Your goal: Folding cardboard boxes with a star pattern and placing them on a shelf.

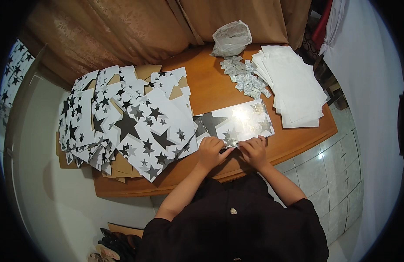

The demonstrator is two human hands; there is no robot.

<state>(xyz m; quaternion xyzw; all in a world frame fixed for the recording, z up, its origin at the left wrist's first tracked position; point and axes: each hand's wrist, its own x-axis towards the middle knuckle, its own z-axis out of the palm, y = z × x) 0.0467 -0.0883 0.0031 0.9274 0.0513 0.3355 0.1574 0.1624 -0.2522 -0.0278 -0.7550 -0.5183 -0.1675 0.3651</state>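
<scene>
A flat glossy white sheet printed with black stars (237,121) lies on the wooden table (210,83) in front of me. My left hand (210,150) presses on its near edge, fingers curled. My right hand (253,149) sits right beside it, fingers pinching the same near edge. The two hands almost touch. To the left spreads a big fanned pile of the same star-printed sheets (123,122), some showing brown cardboard backs.
A stack of plain white sheets (293,83) lies at the right of the table. Several small packets (245,76) are scattered beside it, below a clear plastic bag (231,38). Brown curtains hang behind. Tiled floor is at right, shoes at lower left.
</scene>
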